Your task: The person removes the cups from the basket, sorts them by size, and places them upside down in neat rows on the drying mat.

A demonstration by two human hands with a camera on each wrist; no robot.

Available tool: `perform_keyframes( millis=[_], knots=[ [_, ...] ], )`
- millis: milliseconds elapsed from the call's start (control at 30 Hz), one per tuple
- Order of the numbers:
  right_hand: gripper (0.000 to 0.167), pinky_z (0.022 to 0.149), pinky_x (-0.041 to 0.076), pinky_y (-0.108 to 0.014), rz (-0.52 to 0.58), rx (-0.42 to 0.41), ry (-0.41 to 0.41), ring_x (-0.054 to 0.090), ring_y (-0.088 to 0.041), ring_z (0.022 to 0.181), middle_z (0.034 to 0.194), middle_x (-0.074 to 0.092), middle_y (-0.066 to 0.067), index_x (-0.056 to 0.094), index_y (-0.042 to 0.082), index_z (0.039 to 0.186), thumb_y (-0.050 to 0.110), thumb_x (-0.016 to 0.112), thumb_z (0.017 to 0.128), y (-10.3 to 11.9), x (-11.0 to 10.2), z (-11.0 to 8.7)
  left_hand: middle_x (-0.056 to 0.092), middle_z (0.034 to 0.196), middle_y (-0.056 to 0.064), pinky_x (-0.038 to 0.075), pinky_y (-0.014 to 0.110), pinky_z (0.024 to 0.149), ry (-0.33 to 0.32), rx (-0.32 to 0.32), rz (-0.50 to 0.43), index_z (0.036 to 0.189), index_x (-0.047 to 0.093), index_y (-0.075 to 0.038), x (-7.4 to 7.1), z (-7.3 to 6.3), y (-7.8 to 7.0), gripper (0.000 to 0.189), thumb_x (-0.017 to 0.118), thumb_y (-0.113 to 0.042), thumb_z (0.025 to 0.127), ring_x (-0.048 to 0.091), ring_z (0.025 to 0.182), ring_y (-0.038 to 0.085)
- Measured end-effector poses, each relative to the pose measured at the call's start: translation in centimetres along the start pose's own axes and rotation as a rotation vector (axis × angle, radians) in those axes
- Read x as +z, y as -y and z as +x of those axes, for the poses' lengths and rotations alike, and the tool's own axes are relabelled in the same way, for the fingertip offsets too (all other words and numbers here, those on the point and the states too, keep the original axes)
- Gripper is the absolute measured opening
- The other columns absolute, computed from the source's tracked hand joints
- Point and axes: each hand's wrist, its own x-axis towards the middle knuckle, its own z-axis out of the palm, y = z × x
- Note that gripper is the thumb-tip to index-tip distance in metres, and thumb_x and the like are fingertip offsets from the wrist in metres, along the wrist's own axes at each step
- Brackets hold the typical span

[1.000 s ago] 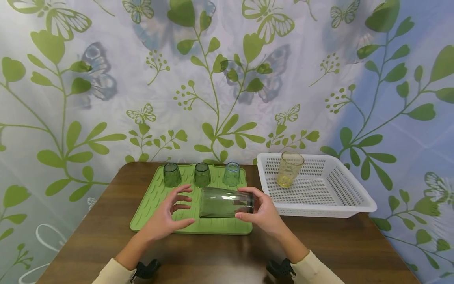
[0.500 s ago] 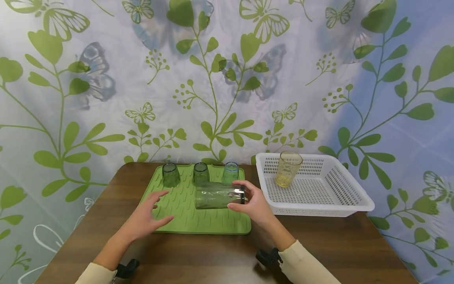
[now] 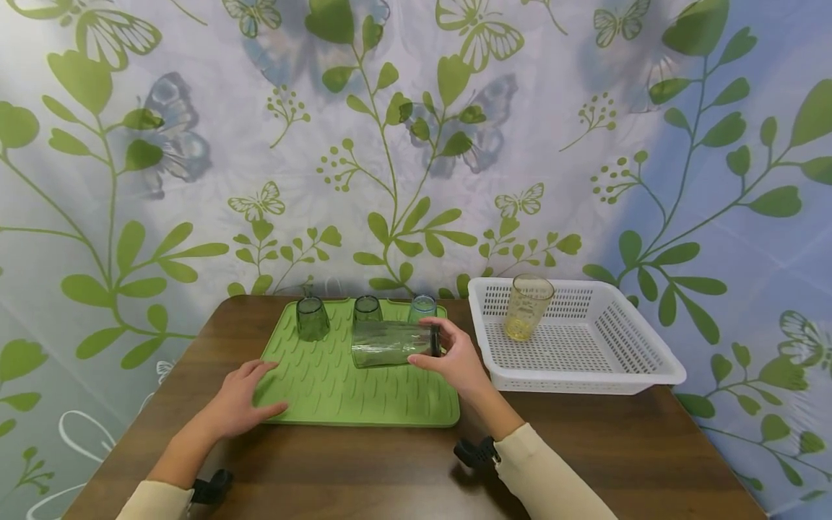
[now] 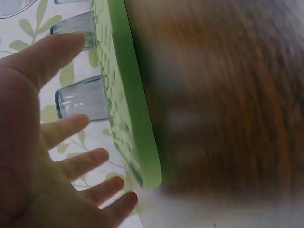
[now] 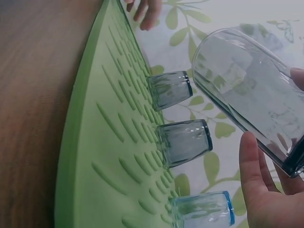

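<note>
My right hand [image 3: 455,359] grips a tall clear grey drinking glass [image 3: 388,344] near its thick base. The glass lies sideways in the air over a green drying mat [image 3: 325,397], its mouth pointing left. On the mat's back edge three short tumblers stand in a row: a dark one [image 3: 313,318] at left, another dark one [image 3: 367,309] in the middle and a blue-rimmed one [image 3: 423,309] partly hidden behind the held glass. My left hand [image 3: 234,401] holds nothing; its fingers are spread beside the mat's left edge, as the left wrist view also shows.
A white perforated plastic basket [image 3: 578,379] stands right of the mat on the brown wooden table [image 3: 364,469]. Inside it a yellowish tall glass [image 3: 529,307] stands near the left wall. A leaf-patterned cloth [image 3: 416,144] hangs behind the table.
The right hand has moved the tall glass back and slightly left over the mat. The left hand has drawn away from the glass, leftward and toward the mat's left edge.
</note>
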Motion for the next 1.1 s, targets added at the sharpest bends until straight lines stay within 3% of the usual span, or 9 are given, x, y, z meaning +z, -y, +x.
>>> perform_keyframes(
  millis=[300, 533, 800, 1100],
  knots=[
    [0.066, 0.126, 0.023, -0.059, -0.014, 0.001, -0.008, 0.031, -0.024, 0.156, 0.161, 0.042, -0.007, 0.06, 0.028, 0.139, 0.028, 0.09, 0.08, 0.0, 0.5, 1.2, 0.038, 0.151, 0.039, 0.04, 0.08, 0.09, 0.11, -0.109, 0.067, 0.149, 0.047, 0.001, -0.1, -0.2, 0.7, 0.086, 0.073, -0.055, 0.09, 0.035, 0.13, 0.07],
    [0.067, 0.126, 0.024, -0.059, 0.028, -0.001, 0.011, 0.034, -0.024, 0.154, 0.157, 0.046, -0.006, 0.059, 0.026, 0.14, 0.022, 0.09, 0.081, -0.1, 1.2, 2.0, 0.034, 0.152, 0.041, 0.038, 0.081, 0.093, 0.162, -0.148, 0.089, 0.151, 0.044, 0.002, -0.5, -0.5, 0.6, 0.09, 0.071, -0.058, 0.089, 0.032, 0.132, 0.071],
    [0.064, 0.122, 0.032, -0.057, -0.026, 0.002, 0.032, 0.041, -0.02, 0.15, 0.152, 0.051, 0.007, 0.062, 0.033, 0.135, 0.034, 0.091, 0.079, 0.1, 1.8, 2.9, 0.032, 0.155, 0.039, 0.033, 0.082, 0.098, 0.223, -0.197, 0.131, 0.152, 0.044, -0.001, -0.7, -0.5, 0.7, 0.093, 0.067, -0.065, 0.088, 0.029, 0.137, 0.069],
    [0.065, 0.122, 0.034, -0.054, -0.115, 0.003, 0.04, 0.041, -0.024, 0.149, 0.152, 0.051, 0.004, 0.062, 0.034, 0.135, 0.04, 0.091, 0.077, 1.3, 2.6, 4.4, 0.032, 0.157, 0.037, 0.031, 0.083, 0.099, 0.218, -0.206, 0.154, 0.153, 0.044, -0.002, -0.8, -0.3, 1.0, 0.096, 0.067, -0.068, 0.087, 0.029, 0.138, 0.069]
  ],
)
